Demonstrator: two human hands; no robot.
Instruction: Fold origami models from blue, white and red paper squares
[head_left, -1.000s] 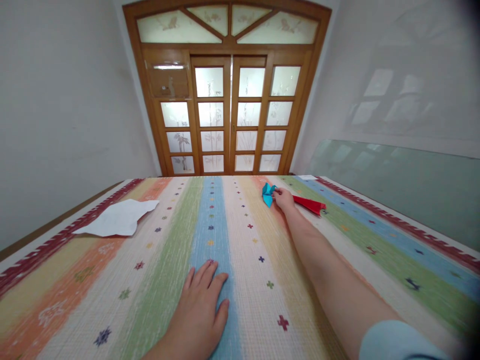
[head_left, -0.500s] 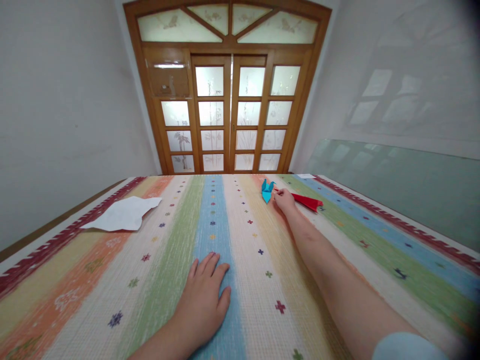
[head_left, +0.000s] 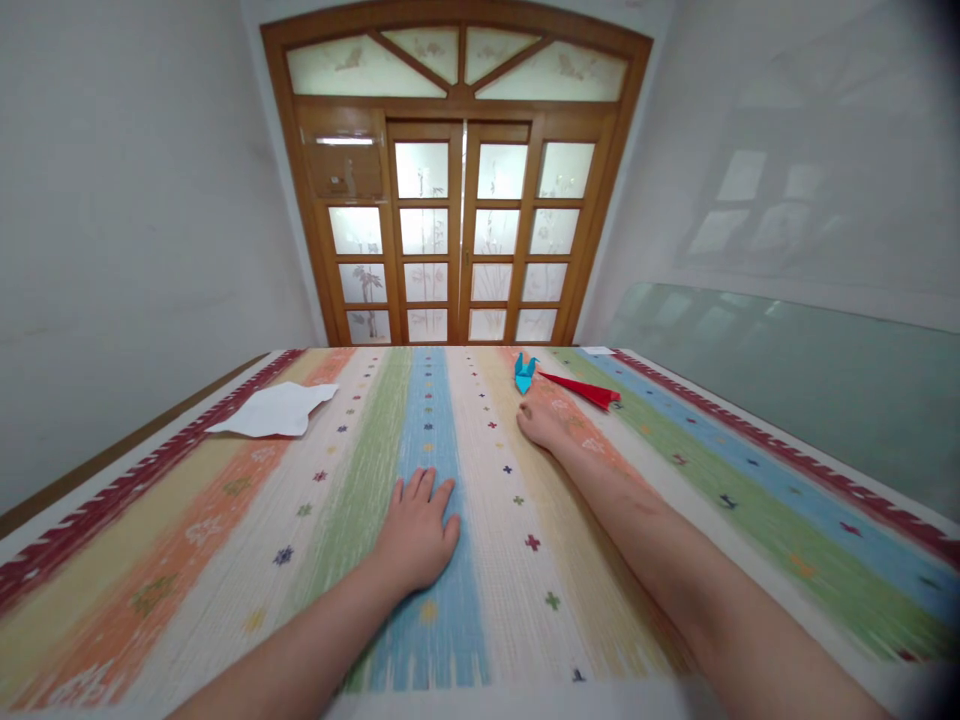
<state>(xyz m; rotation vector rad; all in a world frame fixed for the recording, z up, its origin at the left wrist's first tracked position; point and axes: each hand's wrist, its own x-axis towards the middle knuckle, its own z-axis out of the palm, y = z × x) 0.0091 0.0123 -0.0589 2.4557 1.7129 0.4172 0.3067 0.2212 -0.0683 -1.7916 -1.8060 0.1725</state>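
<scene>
Your left hand [head_left: 415,535] lies flat in the lower middle of the frame, palm down, fingers spread on the blue stripe of the striped cloth [head_left: 187,520], holding nothing. Right of it, your right arm stretches up the frame; your right hand [head_left: 541,424] rests just above centre on the pale yellow stripe, empty, fingers loosely curled toward the cloth. Just above that hand, clear of it, stands the blue paper crane [head_left: 523,372], with the red folded paper [head_left: 583,391] lying just right of it. Over at the left, a white paper sheet [head_left: 276,411] lies near the dark red border. At the top stands the wooden door [head_left: 465,240].
</scene>
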